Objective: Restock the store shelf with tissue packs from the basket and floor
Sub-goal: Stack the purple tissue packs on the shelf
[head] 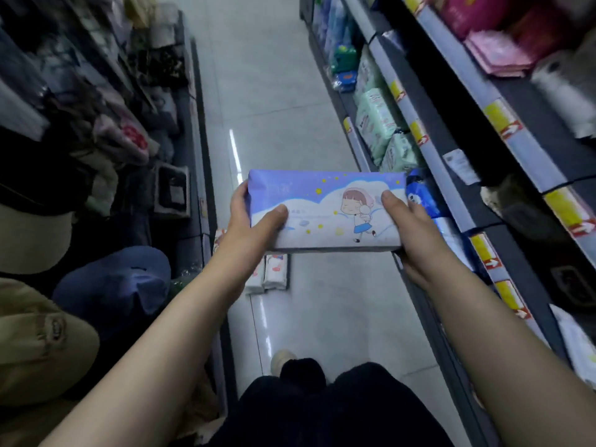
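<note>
Far left, the rack of caps [109, 285] and bags isn't my side of the aisle, so I leave it alone. My left hand [254, 221] grips the left end of the tissue pack [325, 211], with the thumb on its printed face and the fingers [240, 195] curled round the end. Just below that wrist, a few white packs [275, 275] lie on the floor [290, 108] against the foot of the left rack, so that pile isn't cleared. I can't see the basket from here and can't say what's left in it.

In the middle, the pack is level in the air over the aisle, cartoon side up, touching no shelf. My right hand [409, 227] grips the other end the same way, thumb on top and the rest underneath, out of sight.

To the right is the shelf [433, 166]. There are green packs [375, 124] lined up further along and blue packs [419, 195] just past my right thumb, so part of the row is stocked. I'd say I'm mid-job. This pack needs swinging right into a gap on that shelf, then it's the floor packs. I can't make out the exact slot, as it's hidden behind my right hand.
</note>
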